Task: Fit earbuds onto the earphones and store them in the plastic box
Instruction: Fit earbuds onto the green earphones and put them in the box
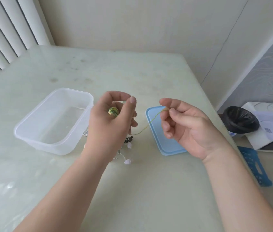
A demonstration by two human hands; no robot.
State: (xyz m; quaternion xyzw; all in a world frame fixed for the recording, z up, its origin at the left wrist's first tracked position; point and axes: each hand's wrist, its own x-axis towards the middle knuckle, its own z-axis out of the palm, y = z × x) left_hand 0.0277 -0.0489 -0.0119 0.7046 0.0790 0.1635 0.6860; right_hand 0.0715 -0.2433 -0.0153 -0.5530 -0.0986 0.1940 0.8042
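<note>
**Head view: cord stretched between two hands**

Left hand (110, 118) fingers curled shut around a yellow-green coil (113, 111) of earphone cord. Right hand (181, 124) thumb and forefinger pinched on the cord (156, 116), which runs slack between the hands. Both are raised over the table (132, 190). Box (55, 121) sits open, left of the hands. Blue lid (157, 131) lies under the right hand. White earbuds (127, 161) lie loose below the left hand.

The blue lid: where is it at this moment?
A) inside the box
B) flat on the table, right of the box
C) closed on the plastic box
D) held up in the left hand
B: the blue lid lies flat on the table, to the right of the open plastic box, partly behind the right hand.
</note>
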